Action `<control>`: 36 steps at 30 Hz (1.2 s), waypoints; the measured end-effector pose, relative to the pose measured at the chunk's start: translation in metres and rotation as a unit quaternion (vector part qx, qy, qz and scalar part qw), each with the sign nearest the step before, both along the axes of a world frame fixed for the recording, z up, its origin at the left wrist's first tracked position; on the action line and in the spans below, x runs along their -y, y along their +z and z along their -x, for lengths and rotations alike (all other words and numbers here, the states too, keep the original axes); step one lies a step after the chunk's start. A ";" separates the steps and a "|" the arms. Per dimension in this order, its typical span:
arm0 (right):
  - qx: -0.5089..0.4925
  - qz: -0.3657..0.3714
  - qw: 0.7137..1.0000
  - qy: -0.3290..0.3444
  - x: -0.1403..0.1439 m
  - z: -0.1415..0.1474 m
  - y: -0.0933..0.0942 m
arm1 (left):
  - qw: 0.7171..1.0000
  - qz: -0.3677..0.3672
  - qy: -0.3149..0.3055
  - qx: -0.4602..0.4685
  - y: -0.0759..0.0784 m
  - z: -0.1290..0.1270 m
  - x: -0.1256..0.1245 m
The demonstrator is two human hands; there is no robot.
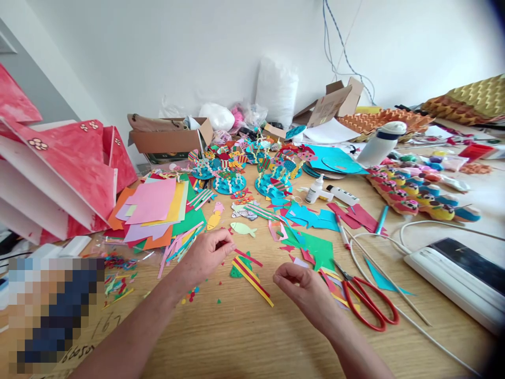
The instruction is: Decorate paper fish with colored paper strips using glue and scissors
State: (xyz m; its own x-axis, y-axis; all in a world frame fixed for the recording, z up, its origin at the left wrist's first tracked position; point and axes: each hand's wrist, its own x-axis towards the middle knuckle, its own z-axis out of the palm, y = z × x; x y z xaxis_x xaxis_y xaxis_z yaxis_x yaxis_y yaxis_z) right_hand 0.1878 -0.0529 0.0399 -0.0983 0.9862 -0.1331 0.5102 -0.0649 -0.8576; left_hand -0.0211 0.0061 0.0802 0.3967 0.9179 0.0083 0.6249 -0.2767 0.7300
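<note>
My left hand (pixel 209 252) is closed in a pinch above the middle of the table. A short red paper strip (pixel 249 258) starts right at its fingertips; whether they grip it, I cannot tell. Just below, yellow and red paper strips (pixel 252 281) lie slantwise across a green paper fish (pixel 236 269). My right hand (pixel 295 284), to the right of these strips, has its fingers curled against the thumb; anything in them is hidden. Beyond the hands lie a pale green paper fish (pixel 242 229) and a yellow one (pixel 213 220).
Red-handled scissors (pixel 369 302) lie right of my right hand, near a white cable (pixel 424 310). Coloured paper sheets (pixel 152 202) are stacked at left. Farther back stand finished-looking fish decorations on blue bases (pixel 229 183), a glue bottle (pixel 314 189) and a cardboard box (pixel 168 142).
</note>
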 end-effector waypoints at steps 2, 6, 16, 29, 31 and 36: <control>0.040 -0.030 0.998 -0.024 0.002 -0.005 0.004 | 1.000 0.003 0.005 0.002 0.000 0.000 -0.001; 0.057 -0.105 0.992 -0.047 0.003 0.004 0.015 | 0.999 0.022 -0.035 0.019 -0.002 -0.009 0.000; -0.086 0.031 0.996 0.011 -0.003 0.023 -0.001 | 0.997 0.056 -0.047 0.011 -0.009 -0.017 0.003; -0.138 0.044 0.989 0.000 -0.007 0.026 -0.004 | 0.991 0.072 -0.055 0.101 -0.021 -0.018 0.002; -0.137 0.045 0.990 0.004 -0.006 0.027 -0.005 | 0.994 0.058 -0.046 0.079 -0.022 -0.021 0.001; -0.092 0.054 0.994 0.009 0.003 0.016 -0.009 | 0.996 0.039 -0.011 0.075 -0.018 -0.010 -0.007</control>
State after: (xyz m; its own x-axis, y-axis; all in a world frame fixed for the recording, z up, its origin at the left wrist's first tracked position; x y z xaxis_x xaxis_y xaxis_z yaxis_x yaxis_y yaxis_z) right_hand 0.1718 -0.0555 0.0305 -0.1491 0.9649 -0.2160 0.3475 -0.1534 -0.9251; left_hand -0.0106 0.0131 0.0624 0.4162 0.9093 -0.0026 0.5018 -0.2273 0.8346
